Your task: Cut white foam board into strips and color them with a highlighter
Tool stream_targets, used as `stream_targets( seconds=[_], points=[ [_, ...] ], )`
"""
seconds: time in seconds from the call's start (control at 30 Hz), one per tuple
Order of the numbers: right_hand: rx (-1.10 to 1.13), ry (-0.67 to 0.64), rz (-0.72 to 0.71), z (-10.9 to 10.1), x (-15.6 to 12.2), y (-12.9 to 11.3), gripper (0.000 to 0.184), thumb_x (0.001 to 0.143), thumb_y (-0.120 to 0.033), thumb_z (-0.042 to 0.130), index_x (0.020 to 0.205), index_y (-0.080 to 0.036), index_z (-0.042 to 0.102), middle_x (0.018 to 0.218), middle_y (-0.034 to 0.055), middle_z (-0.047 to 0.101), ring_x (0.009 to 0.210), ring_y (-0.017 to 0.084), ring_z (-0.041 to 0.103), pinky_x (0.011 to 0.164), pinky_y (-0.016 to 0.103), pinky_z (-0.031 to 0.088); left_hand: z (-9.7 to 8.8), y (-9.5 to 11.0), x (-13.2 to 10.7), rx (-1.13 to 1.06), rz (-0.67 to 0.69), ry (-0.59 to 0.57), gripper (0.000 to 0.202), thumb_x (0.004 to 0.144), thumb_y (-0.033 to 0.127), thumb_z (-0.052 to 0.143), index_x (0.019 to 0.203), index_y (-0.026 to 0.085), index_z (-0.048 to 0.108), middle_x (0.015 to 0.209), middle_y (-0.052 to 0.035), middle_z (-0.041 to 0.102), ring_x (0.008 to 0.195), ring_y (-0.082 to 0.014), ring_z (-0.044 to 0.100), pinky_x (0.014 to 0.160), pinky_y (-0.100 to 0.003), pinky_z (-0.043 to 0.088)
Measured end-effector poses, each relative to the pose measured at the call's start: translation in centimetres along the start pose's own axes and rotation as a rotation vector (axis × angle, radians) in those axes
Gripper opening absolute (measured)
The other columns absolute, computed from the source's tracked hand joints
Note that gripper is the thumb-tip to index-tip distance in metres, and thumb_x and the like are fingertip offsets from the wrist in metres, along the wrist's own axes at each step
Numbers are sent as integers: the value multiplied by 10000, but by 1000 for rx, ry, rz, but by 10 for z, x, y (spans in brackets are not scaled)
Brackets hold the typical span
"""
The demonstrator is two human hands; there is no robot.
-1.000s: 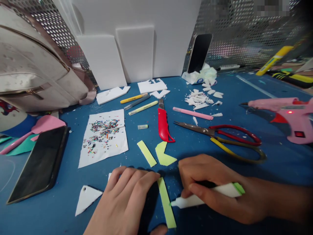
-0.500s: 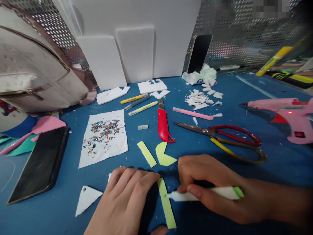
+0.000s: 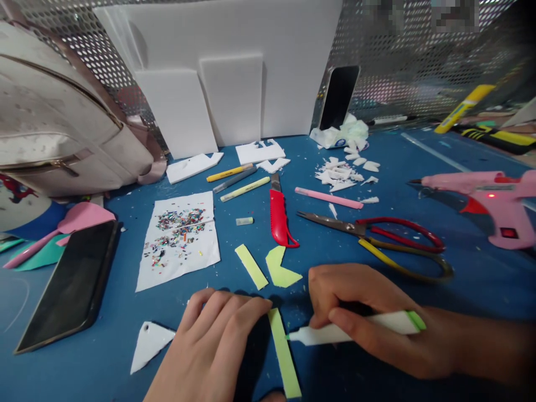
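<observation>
My right hand (image 3: 368,318) is closed around a white highlighter (image 3: 381,325) with a green end. Its green tip is at the right edge of a light green strip (image 3: 283,352), which looks like cut foam board. My left hand (image 3: 218,340) steadies that strip on the blue table, forefinger at the top end and thumb at the bottom end. Just beyond lie a shorter green strip (image 3: 251,267) and a notched green piece (image 3: 281,269). A small highlighter cap (image 3: 244,221) rests farther back. Left of my left hand is a white triangular piece (image 3: 149,345) with a hole.
A red cutter knife (image 3: 278,215), scissors (image 3: 377,226) and several pens lie beyond my hands. A pink glue gun (image 3: 494,195) with its red light on is at right. A paper with beads (image 3: 180,276), a phone (image 3: 71,285) and a backpack (image 3: 62,123) occupy the left.
The highlighter tip has shifted slightly right, from on the strip to its right edge, along with my right hand. My left hand stays on the strip. The view has tilted a little.
</observation>
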State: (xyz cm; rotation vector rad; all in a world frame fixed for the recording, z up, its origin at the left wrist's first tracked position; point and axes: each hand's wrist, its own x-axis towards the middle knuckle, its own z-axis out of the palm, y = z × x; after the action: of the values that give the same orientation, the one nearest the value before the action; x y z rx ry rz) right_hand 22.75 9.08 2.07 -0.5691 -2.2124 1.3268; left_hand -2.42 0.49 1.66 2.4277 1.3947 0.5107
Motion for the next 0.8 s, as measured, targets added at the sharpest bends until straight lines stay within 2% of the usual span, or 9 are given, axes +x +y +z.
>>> stream_targets(
  seconds=[0.13,0.23,0.33,0.47,0.63,0.8],
  points=[
    [91,165,58,-2,-5,6,283,1042,-291,398,861,-181,585,761,1,584,679,118,555,604,253,418,-12,-12,3,84,-12,131,578,818,406,689,1306,261,416,1131,-31,650,1022,-248,570,896,-394,393],
    [103,208,69,-2,-7,6,320,1057,-325,392,850,-180,589,768,3,591,693,121,562,616,261,424,-25,-23,8,230,-58,219,514,874,418,617,1316,243,423,1189,-50,634,1094,-264,540,930,-423,384],
    [114,207,47,-2,-7,4,303,1055,-305,403,856,-177,592,771,0,587,681,114,550,610,260,414,-34,-33,12,310,-84,197,563,889,441,600,1365,225,393,1233,-66,607,1106,-273,523,947,-450,379],
    [104,199,40,-2,-4,2,304,1055,-296,403,857,-170,595,750,0,583,665,111,541,607,257,408,-32,-40,15,320,-121,127,634,884,462,609,1405,229,333,1222,-72,596,1109,-281,513,966,-470,382],
    [134,186,31,-1,-3,3,322,1056,-317,405,858,-162,606,747,14,602,667,122,557,608,262,418,-28,-43,19,358,-131,84,700,873,494,628,1428,227,295,1193,-81,618,1110,-299,528,969,-479,369],
    [110,182,13,-1,-5,3,349,1051,-335,401,846,-148,613,738,25,591,650,128,544,586,268,411,-30,-41,26,379,-92,96,761,868,629,597,1437,224,296,1218,-108,611,1113,-318,538,959,-487,372]
  ],
)
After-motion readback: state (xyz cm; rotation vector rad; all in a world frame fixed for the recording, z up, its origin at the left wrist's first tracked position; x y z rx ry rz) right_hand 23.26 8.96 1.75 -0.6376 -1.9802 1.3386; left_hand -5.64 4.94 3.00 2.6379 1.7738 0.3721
